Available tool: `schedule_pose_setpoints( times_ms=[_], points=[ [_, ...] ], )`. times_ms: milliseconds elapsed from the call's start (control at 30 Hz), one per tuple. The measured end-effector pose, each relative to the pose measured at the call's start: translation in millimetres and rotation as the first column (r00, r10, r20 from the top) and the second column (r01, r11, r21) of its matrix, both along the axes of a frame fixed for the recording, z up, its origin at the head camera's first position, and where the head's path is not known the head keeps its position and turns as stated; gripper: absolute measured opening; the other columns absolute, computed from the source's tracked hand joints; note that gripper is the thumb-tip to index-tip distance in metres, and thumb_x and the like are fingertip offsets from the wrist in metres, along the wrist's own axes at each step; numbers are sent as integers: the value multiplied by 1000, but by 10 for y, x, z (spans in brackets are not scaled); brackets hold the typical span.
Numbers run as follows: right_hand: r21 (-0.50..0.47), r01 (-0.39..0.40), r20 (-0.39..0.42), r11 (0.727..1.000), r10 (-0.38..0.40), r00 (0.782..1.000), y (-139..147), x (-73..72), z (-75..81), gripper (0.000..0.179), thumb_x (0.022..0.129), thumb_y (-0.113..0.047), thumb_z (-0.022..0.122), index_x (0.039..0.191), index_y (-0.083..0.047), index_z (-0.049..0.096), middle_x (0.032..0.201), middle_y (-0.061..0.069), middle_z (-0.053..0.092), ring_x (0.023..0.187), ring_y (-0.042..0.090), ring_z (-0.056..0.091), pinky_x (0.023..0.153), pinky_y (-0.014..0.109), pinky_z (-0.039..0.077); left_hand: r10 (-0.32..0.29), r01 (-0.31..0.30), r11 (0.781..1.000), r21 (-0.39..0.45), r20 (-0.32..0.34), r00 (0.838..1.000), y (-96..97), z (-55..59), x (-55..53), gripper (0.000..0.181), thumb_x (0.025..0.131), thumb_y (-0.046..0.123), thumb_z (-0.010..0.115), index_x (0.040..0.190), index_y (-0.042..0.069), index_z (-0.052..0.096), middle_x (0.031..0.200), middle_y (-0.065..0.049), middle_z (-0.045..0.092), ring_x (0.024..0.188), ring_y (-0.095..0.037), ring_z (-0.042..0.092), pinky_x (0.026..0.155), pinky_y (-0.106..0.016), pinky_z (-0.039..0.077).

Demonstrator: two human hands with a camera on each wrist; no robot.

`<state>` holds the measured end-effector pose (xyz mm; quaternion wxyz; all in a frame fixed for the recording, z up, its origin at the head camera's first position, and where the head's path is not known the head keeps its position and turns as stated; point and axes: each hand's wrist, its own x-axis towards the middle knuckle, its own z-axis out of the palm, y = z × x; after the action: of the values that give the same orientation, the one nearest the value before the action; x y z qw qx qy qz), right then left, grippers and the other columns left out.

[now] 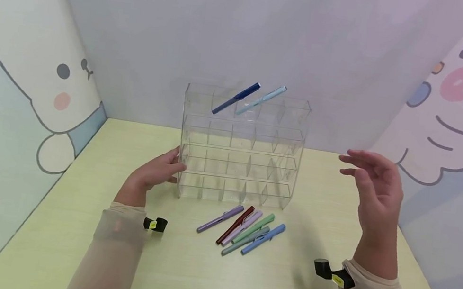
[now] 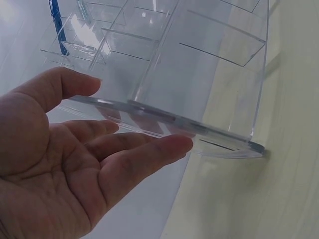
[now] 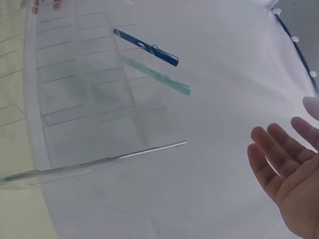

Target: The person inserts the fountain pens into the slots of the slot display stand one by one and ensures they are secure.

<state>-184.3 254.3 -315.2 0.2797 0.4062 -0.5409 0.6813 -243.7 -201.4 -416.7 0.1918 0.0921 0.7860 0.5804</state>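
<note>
Sleeves (image 1: pixel 108 264) near, rack (image 1: pixel 237 167) far, pens (image 1: pixel 263 239) between and on top

Nearest to the viewer are two beige sleeves, one left and one right, each with one wrist camera (image 1: pixel 155 224). Beyond them, on the pale table (image 1: pixel 182 272), the clear rack stands upright in the far middle.

At its left wall is the left hand (image 1: pixel 159 170): thumb on one side, fingers on the other, the gap quite wide, so it seems to have a loose hold of this wall. How hard it presses, I cannot tell. Right of the rack, well apart, the right hand (image 1: pixel 380 190) is raised, fingers loosely bent, thumb away from them, and has hold of nothing.

For steadying the rack well, in my judgement, the left hand should press lightly and evenly; a push could slide the rack or disturb the tilted pens.

Counted: one rack, four tiers, five compartments in each. Eight pens in all. Two lean in the top tier, the dark blue pen (image 1: pixel 236 98) and the pale blue pen (image 1: pixel 261 100). Six lie just near of the rack: the purple pen (image 1: pixel 220 218) leftmost, then dark red pen (image 1: pixel 235 225), lilac pen (image 1: pixel 242 228), green pen (image 1: pixel 254 228), grey-green pen (image 1: pixel 245 241) and blue pen, close together.
</note>
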Motion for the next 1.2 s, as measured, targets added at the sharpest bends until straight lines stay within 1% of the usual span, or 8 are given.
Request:
schedule_pose_setpoints(
  times_ms=[67, 133, 200, 333, 467, 800, 967, 1200],
  points=[
    [126, 15, 20, 992, -18, 1000, 57, 31, 1, 34, 90, 18, 46, 122, 26, 43, 121, 31, 59, 109, 33, 63, 88, 31, 55, -3, 3, 1000, 0, 3, 1000, -1, 3, 3, 72, 102, 27, 47, 159, 34, 3, 157, -16, 34, 140, -38, 38, 103, -56, 47],
    [319, 101, 35, 942, -118, 992, 107, 67, 8, 36, 90, 17, 47, 126, 22, 46, 122, 26, 59, 112, 26, 63, 90, 25, 53, 2, -2, 1000, -9, 5, 1000, 0, 8, 6, 72, 102, 27, 47, 159, 33, 4, 157, -15, 33, 141, -36, 37, 103, -55, 47],
    [527, 196, 36, 827, -252, 967, 138, 117, 25, 40, 91, 13, 52, 131, 12, 50, 123, 18, 61, 113, 16, 62, 91, 18, 50, 9, -8, 1000, -21, 9, 1000, 8, 17, 11, 71, 102, 28, 48, 159, 32, 5, 157, -14, 33, 141, -34, 37, 103, -53, 48],
    [820, 265, -1, 507, -463, 887, 108, 225, 55, 47, 94, -6, 63, 139, -18, 52, 126, -3, 61, 109, 7, 62, 85, 19, 51, 26, -26, 998, -53, 11, 1000, 11, 29, 25, 69, 102, 30, 49, 159, 29, 11, 156, -14, 36, 142, -32, 37, 102, -50, 49],
    [926, 140, 71, 351, -527, 847, 22, 280, 61, 45, 96, -31, 63, 139, -27, 48, 134, -9, 55, 111, 18, 62, 87, 40, 54, 31, -30, 997, -77, 5, 1000, 7, 37, 32, 67, 102, 30, 49, 159, 26, 16, 155, -15, 38, 141, -32, 38, 103, -50, 49],
    [979, -163, 206, 126, -575, 792, -153, 137, -222, 84, 82, -70, 61, 148, -23, 38, 146, 4, 47, 129, 30, 51, 100, 53, 47, 28, -27, 994, -110, 14, 999, -15, 35, 47, 68, 102, 31, 50, 159, 20, 13, 156, -18, 35, 139, -36, 41, 111, -54, 39],
    [976, -211, 198, 49, -590, 783, -240, 18, -407, 83, 81, -58, 72, 147, -19, 41, 148, 10, 46, 128, 32, 52, 100, 54, 46, 28, -26, 993, -117, 16, 999, -17, 45, 43, 69, 102, 31, 49, 159, 20, 13, 156, -18, 34, 138, -37, 42, 112, -56, 36],
    [957, -277, 176, -81, -598, 782, -427, -88, -647, 54, 80, -34, 81, 123, -13, 56, 117, 5, 60, 86, 15, 58, 75, 39, 50, 19, -17, 994, -104, 19, 1000, -17, 52, 25, 66, 102, 30, 49, 159, 24, 15, 156, -17, 34, 142, -35, 37, 109, -53, 42]
  ],
)
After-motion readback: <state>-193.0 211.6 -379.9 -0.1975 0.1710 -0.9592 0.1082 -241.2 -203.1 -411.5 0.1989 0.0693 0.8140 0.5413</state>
